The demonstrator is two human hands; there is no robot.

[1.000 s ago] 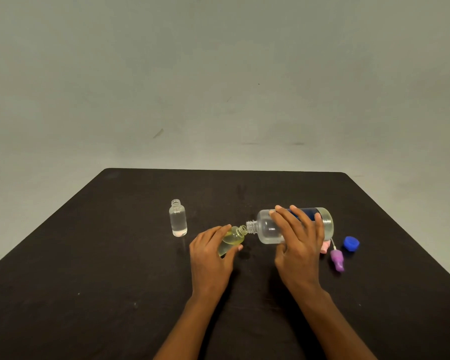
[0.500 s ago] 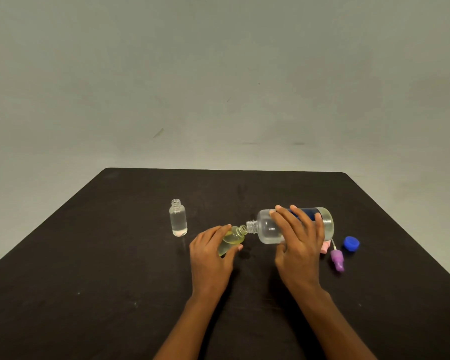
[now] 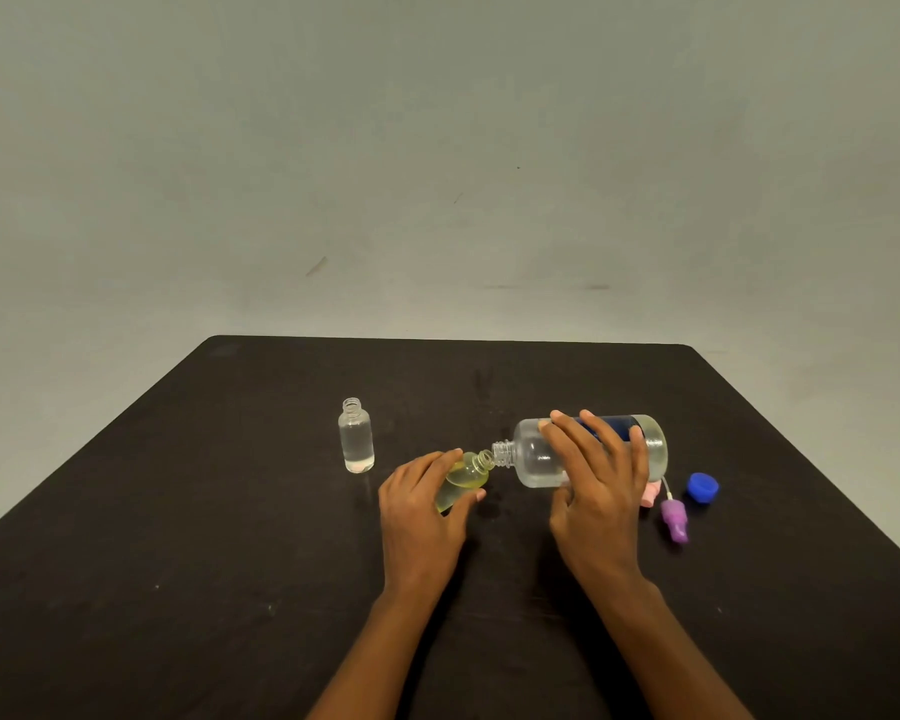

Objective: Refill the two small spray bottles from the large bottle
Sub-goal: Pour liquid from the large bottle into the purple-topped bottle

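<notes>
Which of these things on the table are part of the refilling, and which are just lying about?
In use: large bottle, tipped in the right hand; yellowish small bottle in the left hand; clear small bottle, standing open.
Lying about: blue cap; purple spray top; pink spray top, partly hidden.

Large bottle (image 3: 533, 459): clear, on its side, gripped by right hand (image 3: 601, 491).
Yellow small bottle (image 3: 466, 474): tilted, mouth at large bottle's neck, held by left hand (image 3: 419, 511).
Clear small bottle (image 3: 356, 439): upright, uncapped, well left of large bottle.
Purple spray head (image 3: 674, 519), blue cap (image 3: 702, 486): just right of large bottle's base.
</notes>
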